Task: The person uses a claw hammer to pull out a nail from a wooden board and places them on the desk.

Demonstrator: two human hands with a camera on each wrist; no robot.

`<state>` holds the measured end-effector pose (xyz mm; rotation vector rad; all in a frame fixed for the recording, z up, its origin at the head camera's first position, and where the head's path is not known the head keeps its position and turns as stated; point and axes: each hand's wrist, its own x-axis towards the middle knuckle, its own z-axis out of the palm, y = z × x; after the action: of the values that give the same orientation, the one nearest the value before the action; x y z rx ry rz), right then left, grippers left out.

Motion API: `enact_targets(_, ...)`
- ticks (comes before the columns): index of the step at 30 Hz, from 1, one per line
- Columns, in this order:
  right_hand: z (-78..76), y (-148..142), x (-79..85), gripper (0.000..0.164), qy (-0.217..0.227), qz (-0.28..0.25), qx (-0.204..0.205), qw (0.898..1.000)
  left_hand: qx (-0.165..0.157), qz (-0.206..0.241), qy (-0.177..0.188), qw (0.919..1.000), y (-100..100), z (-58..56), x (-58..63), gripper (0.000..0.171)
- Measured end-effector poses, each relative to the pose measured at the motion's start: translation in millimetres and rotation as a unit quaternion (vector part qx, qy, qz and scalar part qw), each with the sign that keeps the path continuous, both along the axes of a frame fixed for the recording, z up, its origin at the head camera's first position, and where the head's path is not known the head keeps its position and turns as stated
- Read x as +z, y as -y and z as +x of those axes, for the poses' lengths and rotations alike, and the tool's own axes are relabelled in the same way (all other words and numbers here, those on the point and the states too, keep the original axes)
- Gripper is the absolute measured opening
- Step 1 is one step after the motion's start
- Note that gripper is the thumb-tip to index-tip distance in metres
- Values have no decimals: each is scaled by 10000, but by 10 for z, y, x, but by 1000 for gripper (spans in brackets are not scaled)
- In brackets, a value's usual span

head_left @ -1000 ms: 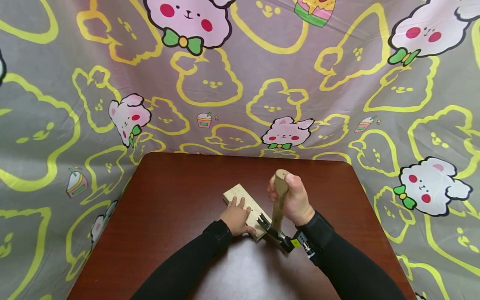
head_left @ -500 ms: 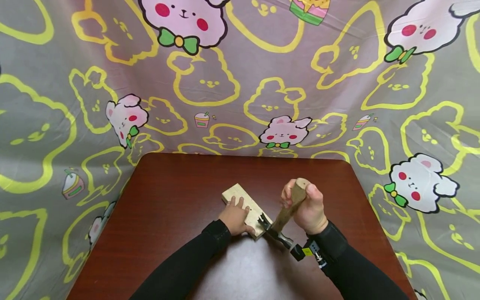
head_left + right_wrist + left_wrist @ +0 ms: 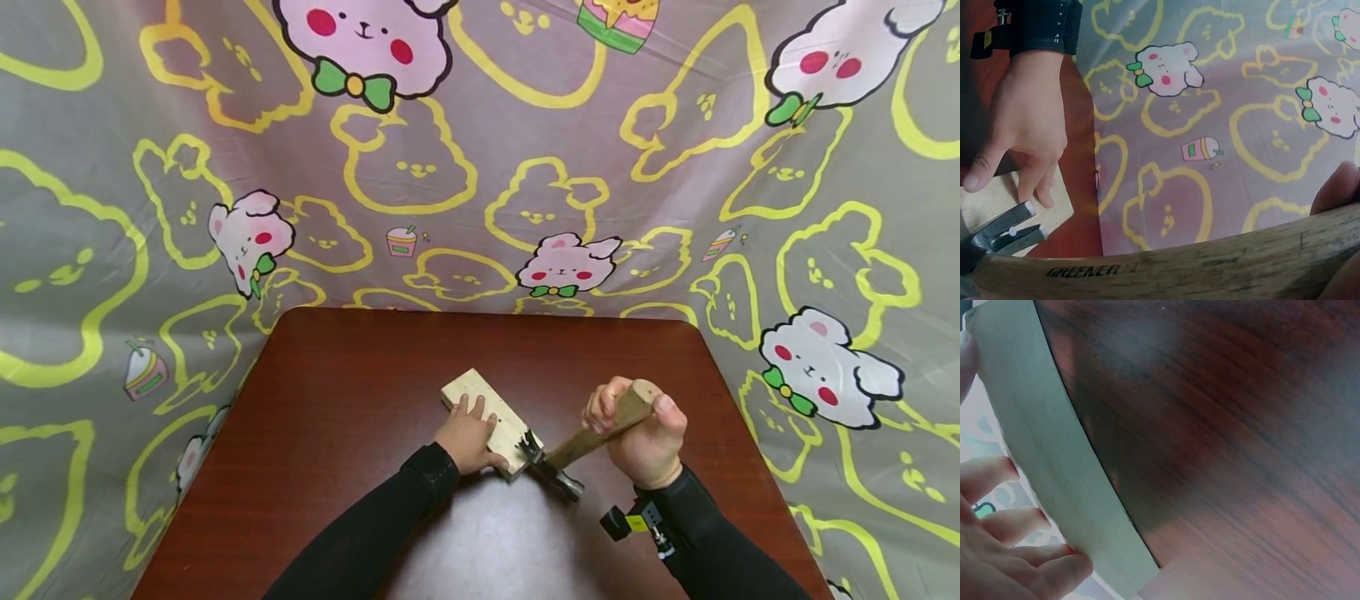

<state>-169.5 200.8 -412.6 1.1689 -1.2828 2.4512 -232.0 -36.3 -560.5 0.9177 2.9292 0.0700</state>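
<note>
We are working on a pale wooden block (image 3: 491, 422) lying near the middle of the dark red table (image 3: 345, 392). Our left hand (image 3: 468, 439) is pressing it down, fingers straight and spread. Our right hand (image 3: 643, 433) is wrapping its fingers tightly round the wooden handle of a hammer (image 3: 581, 448), whose metal claw is hooking a nail (image 3: 1015, 232) at the block's near end.

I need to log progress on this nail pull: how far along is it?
Done: the hammer's claw is hooked at the wood block's near end, with a nail head between its prongs in the right wrist view. In hand: the left hand presses the block down; the right hand grips the handle, levered sideways. Left: the nail isn't visibly free yet.
</note>
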Motion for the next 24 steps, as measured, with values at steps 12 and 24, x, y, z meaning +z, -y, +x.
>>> enact_targets(12,183,-277,-225,51,-312,-484,669,9961,55,-24,-95,9999,11,43,-41,88)
enact_targets(24,117,-296,-383,21,-478,-157,-25,9987,139,20,-116,9998,-10,28,-68,88)
